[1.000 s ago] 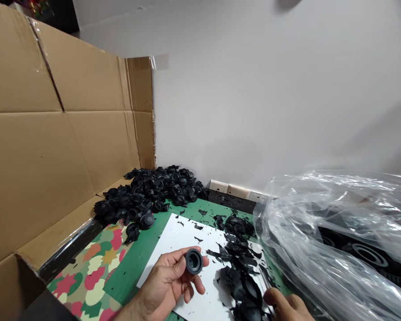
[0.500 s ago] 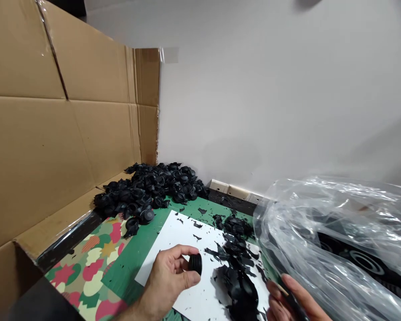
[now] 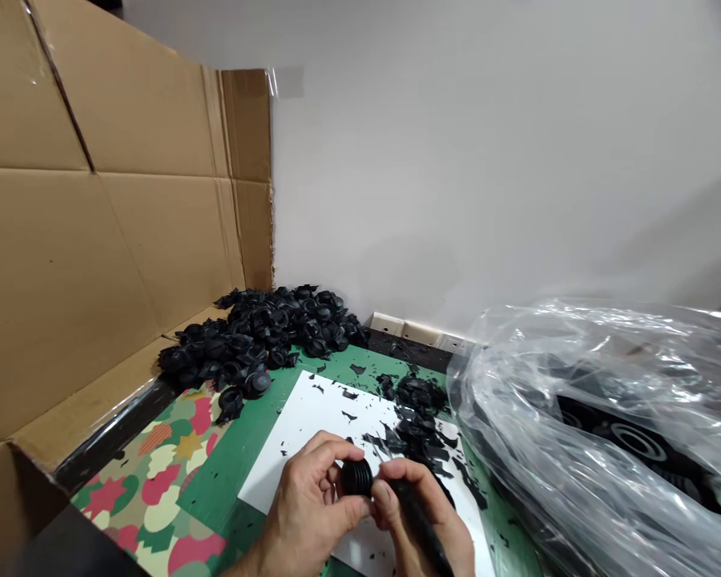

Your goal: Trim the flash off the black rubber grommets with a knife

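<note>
My left hand (image 3: 308,505) is closed round a small black ribbed rubber part (image 3: 356,478), held above a white sheet (image 3: 304,429). My right hand (image 3: 424,513) is closed on a thin dark tool (image 3: 417,521) and its fingertips touch the right side of the rubber part. Both hands meet over the near edge of the sheet. Black offcuts (image 3: 417,433) lie scattered just beyond the hands.
A pile of black rubber parts (image 3: 258,340) lies at the back left against a tall cardboard wall (image 3: 96,256). A clear plastic bag (image 3: 601,425) with dark parts inside fills the right. A green mat (image 3: 249,457) and a patterned cloth (image 3: 156,489) cover the surface.
My right hand has come up from the lower right with the tool and now touches the rubber part. My left hand has turned the part sideways.
</note>
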A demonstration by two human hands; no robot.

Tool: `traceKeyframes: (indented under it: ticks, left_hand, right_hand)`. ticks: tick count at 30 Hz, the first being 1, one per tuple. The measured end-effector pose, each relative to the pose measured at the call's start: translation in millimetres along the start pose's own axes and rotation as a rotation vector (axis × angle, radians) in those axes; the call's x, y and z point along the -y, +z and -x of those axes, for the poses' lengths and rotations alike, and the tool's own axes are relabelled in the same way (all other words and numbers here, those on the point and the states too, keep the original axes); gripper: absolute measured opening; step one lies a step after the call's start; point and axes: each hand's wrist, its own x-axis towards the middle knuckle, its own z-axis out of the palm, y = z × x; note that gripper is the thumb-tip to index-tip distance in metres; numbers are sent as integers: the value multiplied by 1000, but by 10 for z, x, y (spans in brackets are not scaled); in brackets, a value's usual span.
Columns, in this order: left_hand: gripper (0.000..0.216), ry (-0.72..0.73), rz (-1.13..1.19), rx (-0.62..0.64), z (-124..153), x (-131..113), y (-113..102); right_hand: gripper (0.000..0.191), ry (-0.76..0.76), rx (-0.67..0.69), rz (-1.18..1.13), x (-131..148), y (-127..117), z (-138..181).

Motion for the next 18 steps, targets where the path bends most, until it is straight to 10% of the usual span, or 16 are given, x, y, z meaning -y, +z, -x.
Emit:
traceKeyframes:
  ticks: [18]
  left_hand:
    - [18, -237, 235, -13, -38, 55, 13]
  right_hand:
    - [39, 212, -30, -117, 18, 15, 18]
